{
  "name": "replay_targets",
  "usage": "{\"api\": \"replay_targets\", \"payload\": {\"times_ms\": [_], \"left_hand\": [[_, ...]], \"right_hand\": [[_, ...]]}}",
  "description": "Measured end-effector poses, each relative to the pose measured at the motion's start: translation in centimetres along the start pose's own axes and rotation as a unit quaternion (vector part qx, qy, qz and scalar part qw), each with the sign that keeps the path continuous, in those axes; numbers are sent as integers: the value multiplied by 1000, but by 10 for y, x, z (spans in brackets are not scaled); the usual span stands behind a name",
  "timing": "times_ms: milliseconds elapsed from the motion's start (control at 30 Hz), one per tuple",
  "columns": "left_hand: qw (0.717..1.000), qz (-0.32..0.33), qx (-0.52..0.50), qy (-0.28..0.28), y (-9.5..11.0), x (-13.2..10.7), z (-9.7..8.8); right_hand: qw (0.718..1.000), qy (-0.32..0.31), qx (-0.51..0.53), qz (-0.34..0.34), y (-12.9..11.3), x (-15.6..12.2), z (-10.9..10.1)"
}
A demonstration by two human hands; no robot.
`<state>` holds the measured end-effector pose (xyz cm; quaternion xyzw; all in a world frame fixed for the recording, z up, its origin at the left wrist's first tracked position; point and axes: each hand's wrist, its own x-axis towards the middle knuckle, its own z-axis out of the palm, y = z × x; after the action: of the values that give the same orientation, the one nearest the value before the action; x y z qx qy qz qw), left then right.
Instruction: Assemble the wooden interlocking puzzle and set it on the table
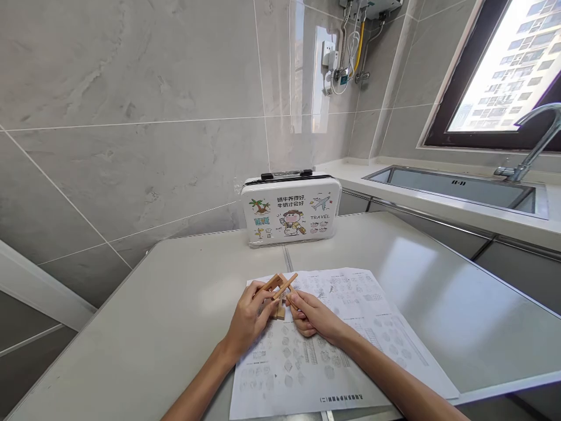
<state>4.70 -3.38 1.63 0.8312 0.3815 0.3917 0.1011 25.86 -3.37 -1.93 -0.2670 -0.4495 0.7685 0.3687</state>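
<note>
Several small wooden pieces [280, 314] are gathered between my two hands, above a printed sheet [346, 383]. My left hand [249, 313] is closed on the left side of the pieces, its fingertips pinching a thin wooden stick [289, 282] that slants up to the right. From the other side, my right hand [313, 313] has its fingers curled against a wooden piece at the group's right edge. Fingers hide part of the pieces, so how they join cannot be made out.
A white carry case [291, 213] with cartoon prints and a black handle stands at the back of the pale table [175, 310]. To the right are a sink [456, 181] with a chrome faucet [541, 143] and a window [504, 70]. Tiled wall lies behind.
</note>
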Motion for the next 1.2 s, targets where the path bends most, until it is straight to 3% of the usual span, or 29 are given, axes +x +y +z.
{"api": "replay_targets", "payload": {"times_ms": [533,967,1200], "left_hand": [[999,29,17,-20,2,-2,2],[997,58,50,9,4,-5,5],[995,76,57,17,6,-6,1]], "right_hand": [[1000,-3,2,11,0,1,-3],[998,38,-22,-45,-3,2,4],[996,24,-38,-72,-1,4,0]]}}
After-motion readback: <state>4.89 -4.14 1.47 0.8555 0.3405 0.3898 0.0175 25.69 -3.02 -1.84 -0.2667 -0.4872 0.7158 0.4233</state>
